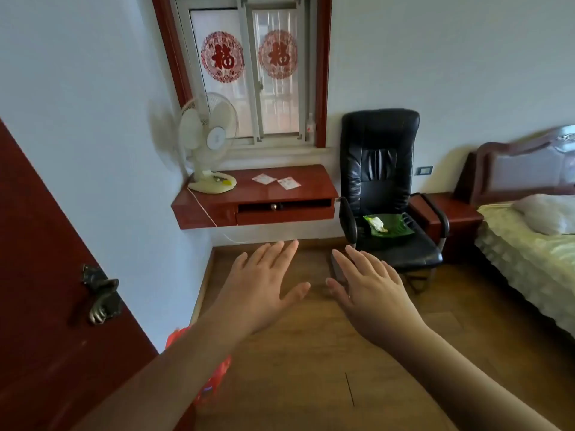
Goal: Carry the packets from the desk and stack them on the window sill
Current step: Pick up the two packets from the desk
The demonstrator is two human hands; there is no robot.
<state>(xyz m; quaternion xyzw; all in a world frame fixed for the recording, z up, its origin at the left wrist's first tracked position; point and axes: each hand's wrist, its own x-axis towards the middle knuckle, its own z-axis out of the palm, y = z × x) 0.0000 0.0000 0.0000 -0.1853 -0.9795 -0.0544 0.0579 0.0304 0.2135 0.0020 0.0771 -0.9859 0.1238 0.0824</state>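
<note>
White walls and a wooden floor (pixel 311 337) fill most of the frame, with one dark red door (pixel 46 275) along the left edge, its single metal handle (pixel 101 295) at mid-height. At upper centre sits one window (pixel 249 73) with a red frame, carrying two round red paper cuttings (pixel 222 57) on its panes. Just below it runs the pale window sill (pixel 273 150), and under that one red wall-mounted desk (pixel 258 194) with one drawer (pixel 284 211) pulled slightly open.

Two packets (pixel 264 179) lie flat on the desk top, side by side near its middle, the second packet (pixel 288 183) just right of the first. One white fan (pixel 207 141) stands on the desk's left end, its cord hanging down over the front edge.

Right of the desk is one black office chair (pixel 382 188) with one green leaf-shaped item (pixel 389 225) on its seat. One bed (pixel 535 244) occupies the right edge, one red nightstand (pixel 448 219) between it and the chair.

Two bare hands reach forward at lower centre, well apart from the desk: the left hand (pixel 264 287) and the right hand (pixel 370 290), both palm-down with fingers spread and holding nothing.
</note>
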